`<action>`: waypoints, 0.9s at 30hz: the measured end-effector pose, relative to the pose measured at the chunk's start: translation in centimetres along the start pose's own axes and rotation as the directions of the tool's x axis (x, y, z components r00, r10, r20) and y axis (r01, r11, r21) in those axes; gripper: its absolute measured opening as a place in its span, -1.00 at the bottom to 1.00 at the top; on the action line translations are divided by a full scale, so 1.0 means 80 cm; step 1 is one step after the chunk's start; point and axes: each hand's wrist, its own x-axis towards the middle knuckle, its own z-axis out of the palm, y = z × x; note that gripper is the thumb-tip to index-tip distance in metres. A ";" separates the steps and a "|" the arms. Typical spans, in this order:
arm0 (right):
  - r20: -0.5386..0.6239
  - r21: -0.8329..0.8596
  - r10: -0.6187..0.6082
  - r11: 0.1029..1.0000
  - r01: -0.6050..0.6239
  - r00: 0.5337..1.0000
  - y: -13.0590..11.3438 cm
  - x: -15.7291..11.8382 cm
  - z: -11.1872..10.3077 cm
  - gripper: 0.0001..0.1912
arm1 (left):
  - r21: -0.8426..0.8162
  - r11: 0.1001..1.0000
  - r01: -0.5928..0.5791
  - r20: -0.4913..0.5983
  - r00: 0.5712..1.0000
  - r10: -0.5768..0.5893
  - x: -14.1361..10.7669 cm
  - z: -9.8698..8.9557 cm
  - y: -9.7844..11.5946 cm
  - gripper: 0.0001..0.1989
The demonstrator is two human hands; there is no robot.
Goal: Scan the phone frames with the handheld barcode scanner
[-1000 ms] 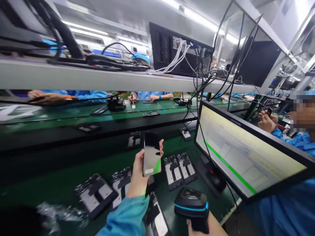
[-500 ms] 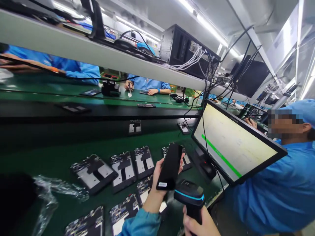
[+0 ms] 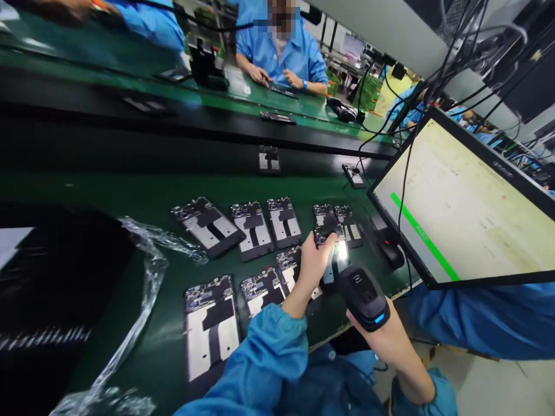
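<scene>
My left hand grips an opened phone, thumb on its upper part, with the bare circuit board and metal plate facing up. A bright spot of light falls on that plate. In my right hand is a black barcode scanner with a small blue light, its head close to the phone's lower end. Around my left hand lie several similar opened phones, among them one phone at the back, one to the left and one nearer me.
A monitor with a green PASS bar stands on the right, a black mouse beside its base. Crumpled clear plastic film lies to the left. Beyond the dark conveyor a co-worker in blue sits. Cables hang across the monitor.
The phone in my left hand has turned from its dark glass side to its exposed inner side and is lower. The scanner stays in my right hand. My view has tipped downward.
</scene>
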 end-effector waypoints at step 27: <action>0.115 0.051 -0.111 0.993 0.105 0.987 -0.036 0.031 0.008 -0.74 | 0.132 0.985 -0.109 -0.115 0.986 0.125 -0.012 -0.009 0.017 -0.65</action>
